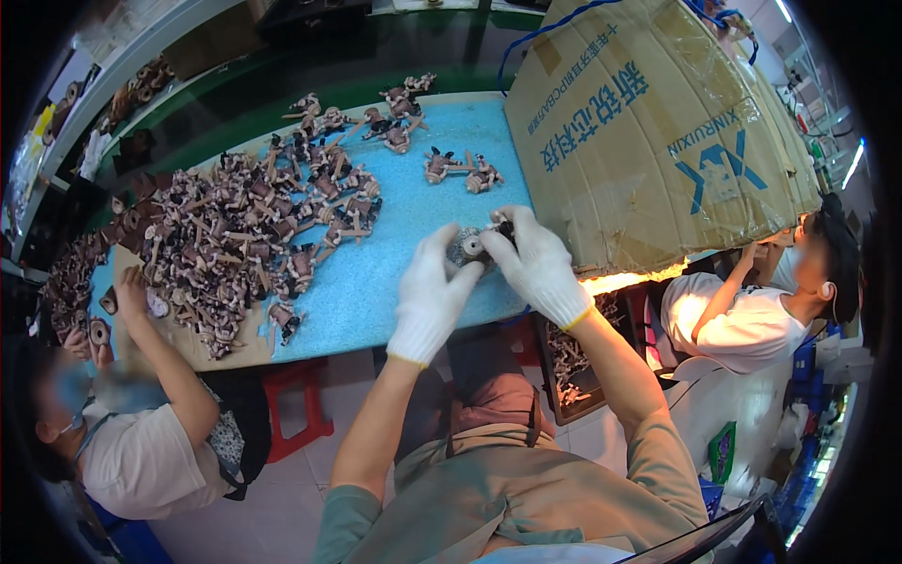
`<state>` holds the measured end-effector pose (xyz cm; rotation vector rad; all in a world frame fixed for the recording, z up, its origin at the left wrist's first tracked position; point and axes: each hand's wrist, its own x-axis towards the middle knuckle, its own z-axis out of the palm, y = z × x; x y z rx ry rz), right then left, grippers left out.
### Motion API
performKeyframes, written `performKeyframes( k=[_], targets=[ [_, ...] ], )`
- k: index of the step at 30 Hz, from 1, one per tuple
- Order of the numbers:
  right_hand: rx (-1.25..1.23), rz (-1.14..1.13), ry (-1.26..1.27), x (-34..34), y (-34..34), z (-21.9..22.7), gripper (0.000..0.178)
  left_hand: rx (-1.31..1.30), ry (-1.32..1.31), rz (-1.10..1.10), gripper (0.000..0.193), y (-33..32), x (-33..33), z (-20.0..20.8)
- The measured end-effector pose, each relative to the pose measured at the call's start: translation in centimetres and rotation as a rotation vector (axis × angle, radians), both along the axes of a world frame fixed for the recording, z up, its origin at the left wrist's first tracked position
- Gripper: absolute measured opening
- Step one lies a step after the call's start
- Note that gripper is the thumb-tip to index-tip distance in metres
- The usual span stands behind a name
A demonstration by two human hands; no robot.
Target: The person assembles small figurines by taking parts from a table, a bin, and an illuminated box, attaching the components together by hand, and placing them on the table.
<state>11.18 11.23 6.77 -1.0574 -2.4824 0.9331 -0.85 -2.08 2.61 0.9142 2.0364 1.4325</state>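
Both my hands wear white knit gloves and meet over the near right part of a blue mat. My left hand pinches one side of a small figurine, whose round, speckled grey end with a pale centre shows between the gloves. The fingers of my right hand close on its other side, near a dark part. Most of the figurine is hidden by the fingers. Beyond my hands, two similar brown and beige figurines lie on the mat.
A large heap of figurines covers the mat's left side. A big cardboard box stands close on the right, with a dark tray of pieces below. Co-workers sit left and right. A red stool stands under the table.
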Motion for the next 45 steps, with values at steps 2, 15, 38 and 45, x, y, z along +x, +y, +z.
performKeyframes(
  k=[2,15,38,45],
  targets=[
    [0.051,0.023,-0.132,-1.0,0.2,-0.5,0.054,-0.072,0.118,-0.101,0.057,1.2,-0.6,-0.6],
    [0.464,0.341,-0.576,-4.0,-0.3,0.7,0.026,0.383,-0.339,0.033,0.044,3.4,-0.1,-0.4],
    [0.160,0.337,0.185,4.8,-2.6,1.4,0.054,0.164,-0.268,0.175,0.042,1.2,-13.4,2.6],
    [0.141,-0.035,-0.202,19.0,10.7,0.0,0.030,-0.010,0.743,0.212,0.035,-0.2,-6.9,1.7]
  ],
)
